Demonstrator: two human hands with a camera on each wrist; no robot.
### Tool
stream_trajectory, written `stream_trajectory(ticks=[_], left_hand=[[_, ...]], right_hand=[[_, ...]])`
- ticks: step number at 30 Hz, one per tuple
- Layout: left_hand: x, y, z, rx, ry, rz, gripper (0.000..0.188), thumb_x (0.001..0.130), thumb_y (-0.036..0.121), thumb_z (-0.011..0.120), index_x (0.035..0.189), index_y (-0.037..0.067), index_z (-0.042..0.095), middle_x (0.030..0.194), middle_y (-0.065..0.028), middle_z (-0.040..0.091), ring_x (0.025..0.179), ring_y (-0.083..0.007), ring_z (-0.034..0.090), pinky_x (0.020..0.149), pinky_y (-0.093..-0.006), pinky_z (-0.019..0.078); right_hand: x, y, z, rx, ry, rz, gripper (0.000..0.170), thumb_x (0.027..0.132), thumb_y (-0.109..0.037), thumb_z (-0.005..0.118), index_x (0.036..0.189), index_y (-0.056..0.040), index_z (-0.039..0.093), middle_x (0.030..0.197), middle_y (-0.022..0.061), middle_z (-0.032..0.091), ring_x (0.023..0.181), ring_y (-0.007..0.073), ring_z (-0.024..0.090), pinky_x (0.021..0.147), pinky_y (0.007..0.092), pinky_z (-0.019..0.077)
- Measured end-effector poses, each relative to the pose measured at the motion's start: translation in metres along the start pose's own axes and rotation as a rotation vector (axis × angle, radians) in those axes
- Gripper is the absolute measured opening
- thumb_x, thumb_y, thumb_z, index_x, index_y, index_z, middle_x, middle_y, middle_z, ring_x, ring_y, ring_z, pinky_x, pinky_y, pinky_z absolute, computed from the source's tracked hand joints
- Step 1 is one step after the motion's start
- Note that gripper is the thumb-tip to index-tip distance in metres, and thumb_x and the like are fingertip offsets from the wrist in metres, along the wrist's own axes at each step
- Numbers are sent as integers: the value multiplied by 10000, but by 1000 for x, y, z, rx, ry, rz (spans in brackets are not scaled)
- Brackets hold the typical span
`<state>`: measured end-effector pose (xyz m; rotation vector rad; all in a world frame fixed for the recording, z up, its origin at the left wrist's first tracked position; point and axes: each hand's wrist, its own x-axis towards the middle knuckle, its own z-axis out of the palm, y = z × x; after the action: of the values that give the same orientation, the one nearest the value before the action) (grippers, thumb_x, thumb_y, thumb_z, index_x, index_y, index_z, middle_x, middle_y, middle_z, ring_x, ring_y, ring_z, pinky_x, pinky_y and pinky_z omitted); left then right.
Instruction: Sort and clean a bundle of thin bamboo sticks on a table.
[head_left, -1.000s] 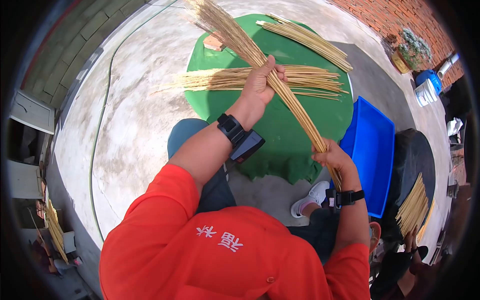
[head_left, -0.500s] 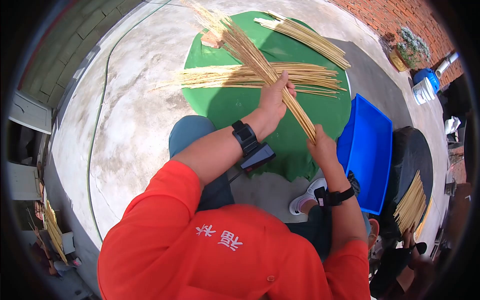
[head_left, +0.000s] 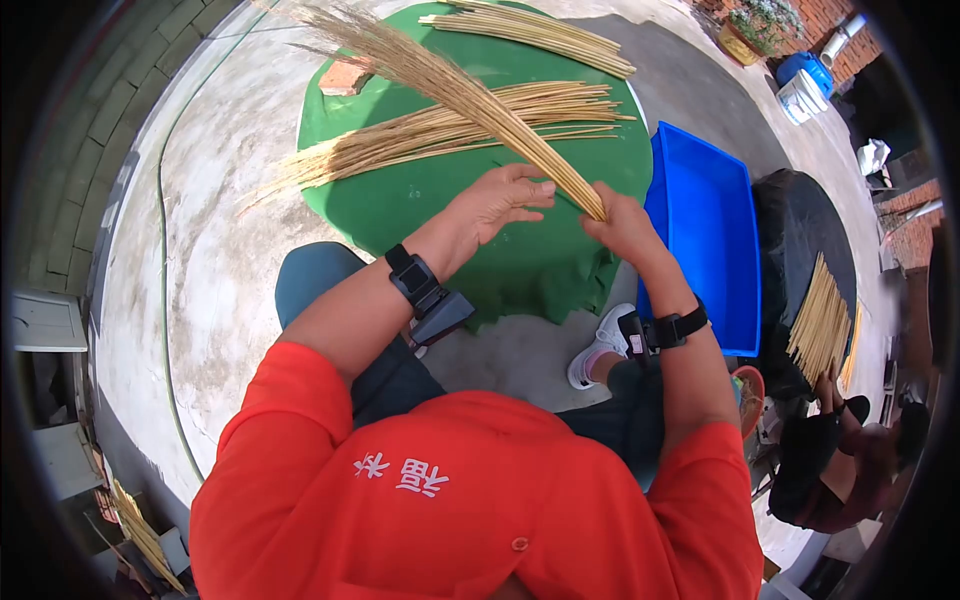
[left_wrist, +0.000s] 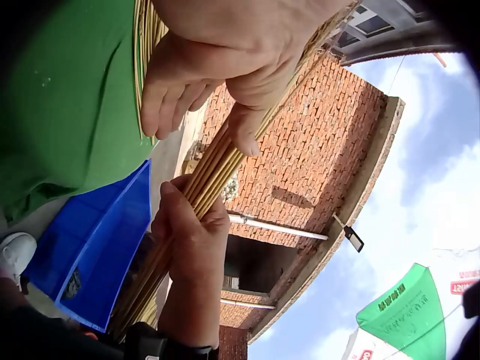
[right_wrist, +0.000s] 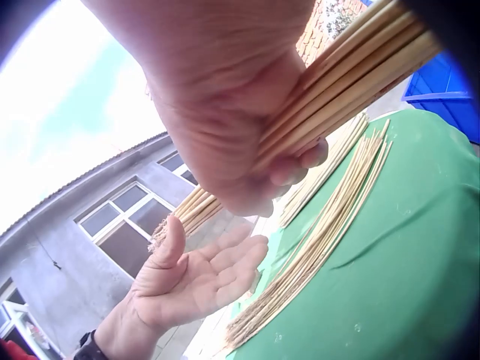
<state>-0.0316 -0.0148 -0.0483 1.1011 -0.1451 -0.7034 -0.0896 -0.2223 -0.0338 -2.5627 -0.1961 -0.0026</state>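
A bundle of long straw-coloured stalks [head_left: 500, 122] with feathery tops slants across the head view, tops toward the upper left. My right hand [head_left: 625, 228] grips its lower end, fingers curled round the stalks. Beside the bundle, my left hand [head_left: 492, 205] has its palm facing the stalks and its fingers spread and extended; the right wrist view shows this left hand [right_wrist: 196, 281] with nothing in its palm. Behind the held bundle, a loose pile of stalks [head_left: 400, 135] lies on the green cloth [head_left: 420, 205], with another group of stalks [head_left: 530, 32] farther back.
A brick piece [head_left: 345, 77] sits at the cloth's back left. Right of the cloth stands a blue bin [head_left: 708, 250], then a dark round surface [head_left: 790, 215] with more stalks [head_left: 822, 320]. Another person [head_left: 830, 460] is at the lower right. A hose [head_left: 163, 260] runs along the ground at left.
My left hand has let go of the bundle and opened beside it. The right hand has moved up, still gripping the bundle. The head view has shifted, so the cloth appears farther up and left.
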Motion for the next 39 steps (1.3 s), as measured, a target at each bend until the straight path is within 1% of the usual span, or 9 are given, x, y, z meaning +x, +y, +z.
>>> stream_trajectory(ticks=[6,8,9,15,23,28,30,33,39], left_hand=[[-19,12,24,1047,-257,118,292,747,135,716,983,37,576,967,-78,624,822,-185,609,699,-305,494],[-18,16,23,1470,-87,1089,429,684,158,758,1053,48,569,1040,-91,614,915,-235,596,778,-346,485],[-17,16,21,1449,-110,1089,429,684,158,758,1053,48,569,1040,-91,614,915,-235,596,778,-346,485],[-3,5,8,1875,-289,73,486,667,230,756,1093,94,565,939,-139,649,900,-336,602,742,-434,477],[-10,21,-3,1896,-194,152,327,703,165,709,1016,138,617,863,-123,657,853,-316,620,692,-432,490],[-5,25,-49,1713,-238,202,280,699,167,714,942,79,608,777,-122,644,729,-286,627,621,-400,484],[-6,38,-53,1414,-258,-235,237,708,146,715,882,54,583,693,-52,600,613,-183,577,542,-327,435],[-10,46,-59,1240,-221,-337,234,717,178,722,863,73,572,676,-4,561,582,-100,516,514,-258,403],[-8,49,-45,1029,-410,-356,293,725,231,723,938,90,581,683,15,565,584,-82,522,511,-229,407]], right_hand=[[-7,-4,3,-409,75,-79,181,744,-121,589,860,-40,476,709,194,608,657,375,607,578,471,481],[-8,0,12,-464,110,-163,154,754,-110,570,857,-40,479,693,175,606,639,347,617,551,445,490],[-8,-2,14,-523,156,-263,127,765,-98,551,855,-39,483,677,155,605,621,319,627,524,419,499],[-14,-21,32,-589,86,-364,91,785,-104,528,841,-50,481,685,102,594,602,271,624,485,366,494],[-13,-1,18,-512,141,-370,112,761,-101,553,822,-67,465,690,94,576,621,292,611,493,405,472],[-23,33,-20,-721,421,-230,268,721,-116,644,970,-74,552,1011,118,584,925,295,587,900,457,399],[-25,37,-39,-718,592,-226,369,690,-145,701,1027,-79,568,1100,133,570,987,306,568,976,470,344],[-32,42,-70,-355,824,-169,594,651,-254,792,1154,-60,542,1183,159,550,982,307,593,907,439,437],[-35,14,-57,958,-8,722,524,813,-301,704,1196,-7,503,1107,161,593,892,223,649,731,291,544]])
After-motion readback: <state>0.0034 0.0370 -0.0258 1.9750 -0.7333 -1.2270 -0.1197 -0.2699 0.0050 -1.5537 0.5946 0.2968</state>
